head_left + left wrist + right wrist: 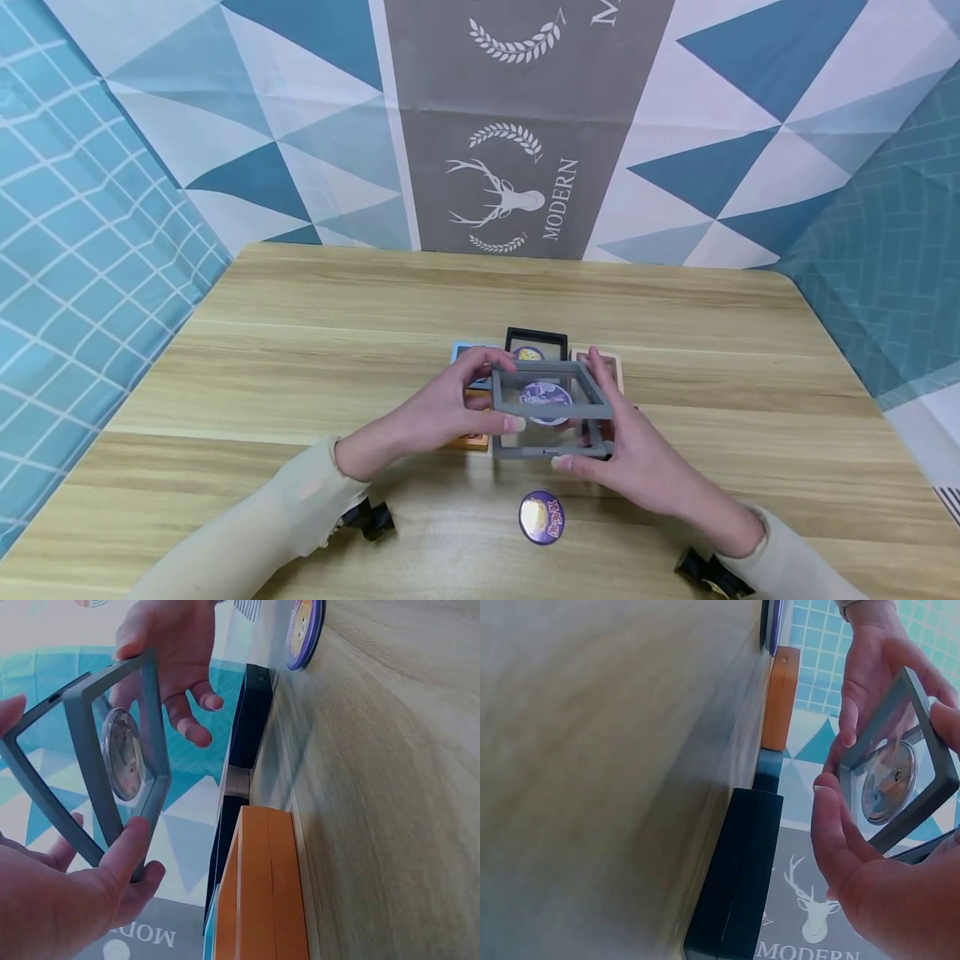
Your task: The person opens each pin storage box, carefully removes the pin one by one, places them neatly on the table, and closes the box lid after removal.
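Note:
A grey hinged display frame (pixel 553 411) is held tilted above the table, its two halves spread partly apart. Inside, between clear films, sits a round badge (pixel 546 398), seen nearly edge-on in the left wrist view. My left hand (pixel 442 410) grips the frame's left side with thumb and fingers. At its right side my right hand (pixel 647 462) holds on, thumb by the lower half and a finger along the upper half. A loose round purple badge (pixel 542 517) lies on the table in front of the frame.
Behind and beside the held frame, other display frames lie grouped on the wooden table (pixel 262 350): a black one (pixel 537 333), a light blue one (pixel 460 347), an orange one (pixel 472 442) and a pale pink one (pixel 617 368). Patterned cloth (pixel 322 108) hangs behind the table.

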The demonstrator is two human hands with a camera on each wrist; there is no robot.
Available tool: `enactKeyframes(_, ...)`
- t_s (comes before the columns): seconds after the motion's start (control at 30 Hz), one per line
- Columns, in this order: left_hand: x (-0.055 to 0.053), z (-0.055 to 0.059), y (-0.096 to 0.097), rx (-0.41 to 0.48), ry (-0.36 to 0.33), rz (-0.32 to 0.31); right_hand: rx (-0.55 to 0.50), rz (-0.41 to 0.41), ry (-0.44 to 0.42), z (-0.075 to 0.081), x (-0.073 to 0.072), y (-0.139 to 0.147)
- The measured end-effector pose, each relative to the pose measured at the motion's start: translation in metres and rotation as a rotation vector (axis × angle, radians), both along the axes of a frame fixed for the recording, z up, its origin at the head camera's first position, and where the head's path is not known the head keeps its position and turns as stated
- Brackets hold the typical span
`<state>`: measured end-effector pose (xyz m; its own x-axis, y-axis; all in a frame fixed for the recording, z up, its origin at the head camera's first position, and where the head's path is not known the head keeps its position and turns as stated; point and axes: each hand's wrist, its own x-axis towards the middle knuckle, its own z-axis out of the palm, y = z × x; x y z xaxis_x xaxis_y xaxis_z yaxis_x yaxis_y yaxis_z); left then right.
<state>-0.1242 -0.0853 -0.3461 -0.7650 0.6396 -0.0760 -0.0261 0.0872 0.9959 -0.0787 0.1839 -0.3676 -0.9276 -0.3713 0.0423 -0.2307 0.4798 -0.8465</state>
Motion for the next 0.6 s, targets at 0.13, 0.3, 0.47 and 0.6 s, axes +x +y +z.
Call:
enactKeyframes(0.13,-0.0011,-0.0005,-0.0022,-0.094,0.061,0.033,-0.006,0.032,-0.034,-0.0006,-0.0004,-0.0002)
enactKeyframes(0.3,-0.0018,-0.0017,-0.0017,-0.172,0.041,0.076,0.017,0.066,-0.076,-0.0023,-0.0011,-0.0007)
enactKeyframes(0.47,-0.0019,-0.0028,-0.0014,-0.182,-0.065,0.123,0.112,0.058,-0.091,-0.0005,-0.0013,0.0008)
enactKeyframes(0.6,-0.0011,-0.0030,-0.0015,-0.203,-0.107,0.147,0.159,0.041,-0.080,0.0027,-0.0008,0.0033)
